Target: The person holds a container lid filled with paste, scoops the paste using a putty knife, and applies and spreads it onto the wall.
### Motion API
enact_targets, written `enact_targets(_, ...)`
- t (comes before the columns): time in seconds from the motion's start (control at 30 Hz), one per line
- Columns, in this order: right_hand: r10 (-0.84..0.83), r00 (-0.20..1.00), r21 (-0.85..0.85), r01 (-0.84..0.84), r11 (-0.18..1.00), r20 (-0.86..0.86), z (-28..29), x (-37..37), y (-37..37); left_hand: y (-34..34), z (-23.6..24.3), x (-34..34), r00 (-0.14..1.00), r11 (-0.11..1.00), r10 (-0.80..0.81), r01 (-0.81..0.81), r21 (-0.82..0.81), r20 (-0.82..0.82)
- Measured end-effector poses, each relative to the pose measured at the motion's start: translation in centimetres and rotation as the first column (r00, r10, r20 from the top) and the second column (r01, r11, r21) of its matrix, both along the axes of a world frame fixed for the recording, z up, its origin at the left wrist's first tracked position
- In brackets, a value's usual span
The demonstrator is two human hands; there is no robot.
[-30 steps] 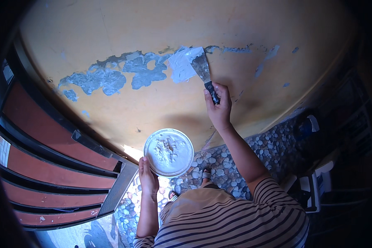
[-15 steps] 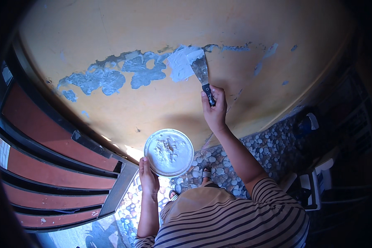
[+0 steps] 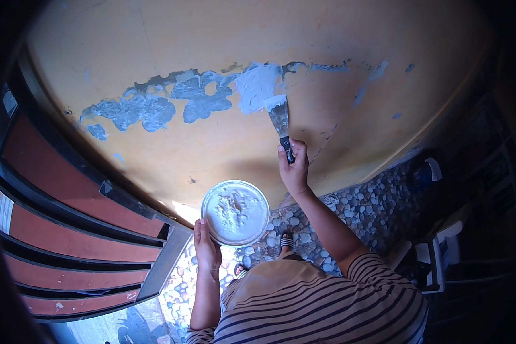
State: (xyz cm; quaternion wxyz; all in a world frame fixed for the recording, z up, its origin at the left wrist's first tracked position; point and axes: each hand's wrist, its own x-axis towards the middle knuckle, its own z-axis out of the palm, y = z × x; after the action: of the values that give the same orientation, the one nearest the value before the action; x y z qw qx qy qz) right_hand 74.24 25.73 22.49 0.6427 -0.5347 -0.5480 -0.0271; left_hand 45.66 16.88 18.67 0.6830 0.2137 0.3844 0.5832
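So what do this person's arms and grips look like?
The left grip and right grip are human, with no gloves or watch visible. The left sleeve and right sleeve are pale with dark stripes; the forearms are bare.

Right grip (image 3: 294, 170) raised, curled; left grip (image 3: 206, 245) lower.

Looks like outdoor edge of home, yard or porch, hard to say which. Pebble-set paving (image 3: 372, 209) underfoot, sunlit near left. Broad yellowish painted wall (image 3: 212, 149) ahead, paint flaked to grey patches (image 3: 146, 112). Close on left, gate-like panel (image 3: 74, 183), reddish slats (image 3: 86, 239) in dark frame (image 3: 163, 266). Striped sandals (image 3: 286, 235) on paving. Far right mostly dim.
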Motion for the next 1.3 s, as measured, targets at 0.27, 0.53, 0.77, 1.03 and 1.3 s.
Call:
enact_targets(0.27,0.115,0.993,0.111,-0.117,0.987,0.031,0.1,-2.8,-3.3,-1.2,0.4,-1.9,0.998,1.000,-0.024,0.024,-0.009,-0.050)
enact_targets(0.53,0.046,0.989,0.154,-0.068,0.986,0.142,5.6,-7.0,-1.0,-2.4,1.0,-3.2,1.000,1.000,-0.001,0.000,-0.007,-0.026)
enact_targets(0.77,-0.008,0.981,0.130,-0.018,0.991,0.193,6.0,-8.5,-0.8,-2.7,0.4,-4.2,1.000,1.000,0.009,-0.009,0.003,-0.023)
enact_targets(1.03,-0.016,0.980,0.156,-0.016,0.988,0.199,2.0,-7.4,-2.0,-2.7,-0.2,-3.8,1.000,1.000,0.012,-0.013,-0.024,-0.023)
enact_targets(1.3,-0.062,0.966,0.143,0.026,0.989,0.250,2.5,-5.6,-0.2,-2.1,-0.5,-2.1,1.000,1.000,0.012,-0.013,-0.011,-0.016)
